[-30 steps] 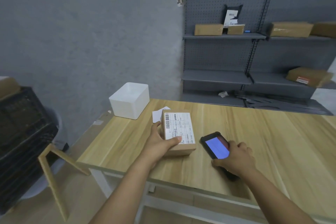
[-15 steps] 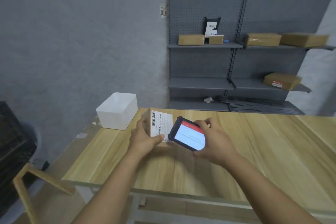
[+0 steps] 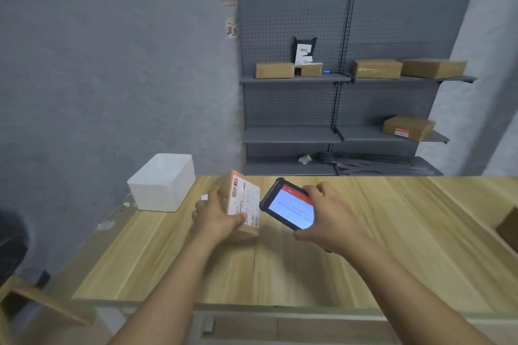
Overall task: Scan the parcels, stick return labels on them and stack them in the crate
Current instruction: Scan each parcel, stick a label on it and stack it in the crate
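The left hand [image 3: 217,217] grips a small cardboard parcel [image 3: 243,202] above the wooden table [image 3: 392,246], fingers curled round its far side and thumb pressed on the near edge of the white shipping label [image 3: 244,200]; the parcel is tilted so that the label faces toward 3 o'clock; the right hand [image 3: 328,218] is wrapped round a handheld scanner [image 3: 288,207], its lit screen showing a red bar over white, its top end aimed toward 9 o'clock at the label and just beside it.

Red dots of scanner light sit on the barcode near the parcel's upper corner, so the scan step seems under way; labelling and stacking are yet to come.

The likely trouble: the thumb lies on the label's lower edge and could cover print if the grip slips; the beam lands close to the box's top edge, so a small wobble of either wrist could throw it off the barcode and the read would fail; the parcel is held by one hand only and might drop to the table.

A white plastic bin [image 3: 162,182] stands at 10 o'clock from the parcel; a small white slip [image 3: 204,197] lies between them; grey shelves [image 3: 344,81] at 12 o'clock carry more cardboard boxes; no crate can be clearly identified.
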Demonstrator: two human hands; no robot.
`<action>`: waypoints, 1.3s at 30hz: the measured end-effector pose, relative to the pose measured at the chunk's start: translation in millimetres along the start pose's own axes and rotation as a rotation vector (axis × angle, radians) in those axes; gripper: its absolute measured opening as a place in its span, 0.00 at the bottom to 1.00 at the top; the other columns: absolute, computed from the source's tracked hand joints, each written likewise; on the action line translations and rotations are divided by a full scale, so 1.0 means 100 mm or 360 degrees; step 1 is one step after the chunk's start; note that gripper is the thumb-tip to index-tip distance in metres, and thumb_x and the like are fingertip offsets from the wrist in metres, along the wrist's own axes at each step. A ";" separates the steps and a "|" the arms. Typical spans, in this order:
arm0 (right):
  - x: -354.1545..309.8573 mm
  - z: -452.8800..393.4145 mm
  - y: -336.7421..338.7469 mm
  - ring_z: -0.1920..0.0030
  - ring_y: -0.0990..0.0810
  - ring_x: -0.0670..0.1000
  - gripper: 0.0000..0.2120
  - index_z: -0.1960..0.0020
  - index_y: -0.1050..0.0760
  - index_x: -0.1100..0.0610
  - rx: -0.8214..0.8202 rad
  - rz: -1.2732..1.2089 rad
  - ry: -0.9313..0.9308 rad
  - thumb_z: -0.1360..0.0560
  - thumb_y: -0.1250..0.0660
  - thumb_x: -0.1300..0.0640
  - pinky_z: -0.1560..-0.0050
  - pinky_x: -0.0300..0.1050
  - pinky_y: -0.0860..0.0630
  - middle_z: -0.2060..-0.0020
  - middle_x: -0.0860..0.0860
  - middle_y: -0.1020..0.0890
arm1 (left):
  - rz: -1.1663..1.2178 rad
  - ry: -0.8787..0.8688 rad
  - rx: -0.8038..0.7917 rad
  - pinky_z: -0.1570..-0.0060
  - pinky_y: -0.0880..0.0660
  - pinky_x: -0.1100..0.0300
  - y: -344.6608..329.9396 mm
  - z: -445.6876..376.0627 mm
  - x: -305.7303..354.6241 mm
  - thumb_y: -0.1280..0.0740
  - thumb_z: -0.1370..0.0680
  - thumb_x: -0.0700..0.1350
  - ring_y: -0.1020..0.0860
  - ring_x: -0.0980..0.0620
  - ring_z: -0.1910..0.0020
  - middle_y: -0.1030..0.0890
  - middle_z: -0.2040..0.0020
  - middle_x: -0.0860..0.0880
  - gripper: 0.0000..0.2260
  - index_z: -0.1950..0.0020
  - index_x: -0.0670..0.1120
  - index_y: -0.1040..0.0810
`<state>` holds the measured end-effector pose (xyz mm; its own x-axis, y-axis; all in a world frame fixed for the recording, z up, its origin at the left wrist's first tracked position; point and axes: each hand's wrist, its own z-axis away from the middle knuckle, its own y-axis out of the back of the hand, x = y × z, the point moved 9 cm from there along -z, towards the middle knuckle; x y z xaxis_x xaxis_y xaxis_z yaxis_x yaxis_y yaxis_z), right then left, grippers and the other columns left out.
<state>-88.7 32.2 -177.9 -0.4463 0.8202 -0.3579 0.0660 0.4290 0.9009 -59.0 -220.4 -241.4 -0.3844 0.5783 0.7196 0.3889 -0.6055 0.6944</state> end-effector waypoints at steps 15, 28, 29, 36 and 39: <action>0.08 0.03 -0.33 0.51 0.27 0.47 0.41 0.32 0.36 0.47 -0.0112 -0.0135 0.0017 0.42 0.27 0.41 0.54 0.44 0.22 0.47 0.44 0.32 | 0.0231 0.0034 -0.0063 0.34 0.31 0.45 0.05 0.02 -0.13 0.23 0.33 0.52 0.32 0.42 0.31 0.31 0.29 0.44 0.46 0.23 0.51 0.46; 0.51 0.17 -0.94 0.49 0.31 0.47 0.35 0.42 0.33 0.51 -0.0444 0.0122 -0.0283 0.42 0.29 0.34 0.53 0.40 0.28 0.50 0.47 0.33 | 0.0656 0.0292 -0.0259 0.67 0.28 0.65 0.01 0.17 -0.43 0.24 0.30 0.52 0.22 0.64 0.57 0.22 0.49 0.58 0.32 0.30 0.51 0.34; 0.52 0.17 -0.97 0.49 0.32 0.47 0.36 0.42 0.33 0.51 -0.0451 0.0132 -0.0279 0.42 0.29 0.34 0.53 0.40 0.29 0.50 0.47 0.33 | 0.0646 0.0310 -0.0289 0.67 0.27 0.65 0.00 0.18 -0.46 0.24 0.30 0.52 0.21 0.64 0.57 0.21 0.50 0.59 0.30 0.32 0.52 0.33; 0.55 0.01 -1.08 0.43 0.33 0.50 0.41 0.39 0.32 0.52 -0.0576 0.0200 -0.0222 0.42 0.33 0.27 0.45 0.43 0.30 0.46 0.48 0.33 | 0.0419 0.0440 -0.0635 0.56 0.24 0.62 -0.09 0.24 -0.54 0.27 0.29 0.51 0.18 0.56 0.54 0.16 0.52 0.55 0.16 0.43 0.51 0.23; 0.48 -0.15 -1.08 0.35 0.35 0.54 0.41 0.32 0.35 0.53 -0.0573 0.0091 -0.0209 0.35 0.38 0.27 0.38 0.45 0.35 0.36 0.51 0.34 | 0.0356 0.0450 -0.0748 0.61 0.26 0.65 -0.12 0.24 -0.53 0.30 0.26 0.54 0.18 0.59 0.59 0.15 0.56 0.57 0.10 0.47 0.52 0.21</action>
<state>-130.8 19.3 -289.0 -0.3312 0.8906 -0.3117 -0.2407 0.2397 0.9405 -22.7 -230.9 -287.8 -0.5691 0.2793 0.7734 0.0988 -0.9105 0.4015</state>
